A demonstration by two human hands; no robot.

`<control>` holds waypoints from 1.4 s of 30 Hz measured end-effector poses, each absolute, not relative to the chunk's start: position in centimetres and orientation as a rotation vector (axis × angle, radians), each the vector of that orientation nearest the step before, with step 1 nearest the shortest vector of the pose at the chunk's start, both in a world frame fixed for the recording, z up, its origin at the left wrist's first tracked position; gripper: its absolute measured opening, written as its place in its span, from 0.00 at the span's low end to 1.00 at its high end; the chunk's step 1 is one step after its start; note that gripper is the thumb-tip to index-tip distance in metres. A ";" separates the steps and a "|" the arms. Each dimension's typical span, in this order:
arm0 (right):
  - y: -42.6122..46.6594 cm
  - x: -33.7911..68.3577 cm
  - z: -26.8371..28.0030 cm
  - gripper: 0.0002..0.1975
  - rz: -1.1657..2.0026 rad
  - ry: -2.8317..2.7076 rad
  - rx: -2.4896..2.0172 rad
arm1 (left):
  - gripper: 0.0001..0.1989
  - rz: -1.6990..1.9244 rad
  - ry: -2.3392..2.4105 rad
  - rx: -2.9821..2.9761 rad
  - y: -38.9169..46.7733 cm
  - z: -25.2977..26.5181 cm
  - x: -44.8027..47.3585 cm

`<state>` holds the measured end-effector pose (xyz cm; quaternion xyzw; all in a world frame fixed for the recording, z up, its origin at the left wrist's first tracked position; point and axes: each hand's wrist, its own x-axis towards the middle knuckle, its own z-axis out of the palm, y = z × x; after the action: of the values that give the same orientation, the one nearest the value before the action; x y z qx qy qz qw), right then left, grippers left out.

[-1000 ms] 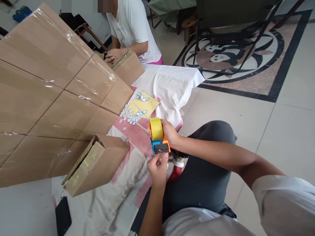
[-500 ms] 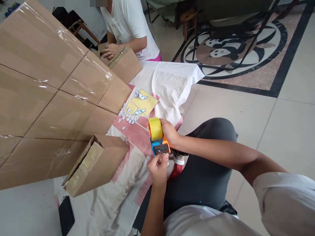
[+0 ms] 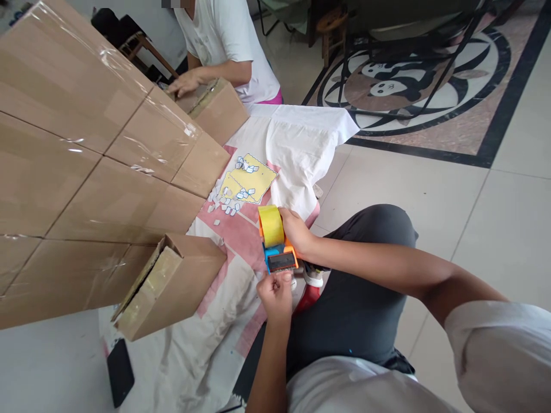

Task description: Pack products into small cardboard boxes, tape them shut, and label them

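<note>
floor: pale tiles (image 3: pixel 495 229) | panda medallion inlay (image 3: pixel 387 86) | wooden stool (image 3: pixel 329 31)

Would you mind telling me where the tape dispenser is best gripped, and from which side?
Grip the tape dispenser by its orange frame beside the yellow roll, coming from its right side, as the right hand does. That probably keeps the cutter end facing the left hand clear.

Tape dispenser (image 3: pixel 278 252) looks like smooth orange and blue plastic, glossy yellow tape roll (image 3: pixel 271 225) on it. Boxes (image 3: pixel 86 166) are matt brown cardboard under shiny clear tape. Wrinkly cloth (image 3: pixel 297 143), polished floor tiles (image 3: pixel 430 201).
</note>
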<state>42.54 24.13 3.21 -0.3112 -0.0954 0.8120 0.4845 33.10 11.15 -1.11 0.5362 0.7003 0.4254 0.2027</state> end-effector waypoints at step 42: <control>24.7 42.7 2.8 0.09 1.957 -0.161 -0.747 | 0.34 1.023 1.811 1.283 11.2 -1.7 32.7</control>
<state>42.74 24.66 2.77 -0.3085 -0.0664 0.8083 0.4971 32.68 11.17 -1.68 0.4932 0.6965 0.3934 0.3419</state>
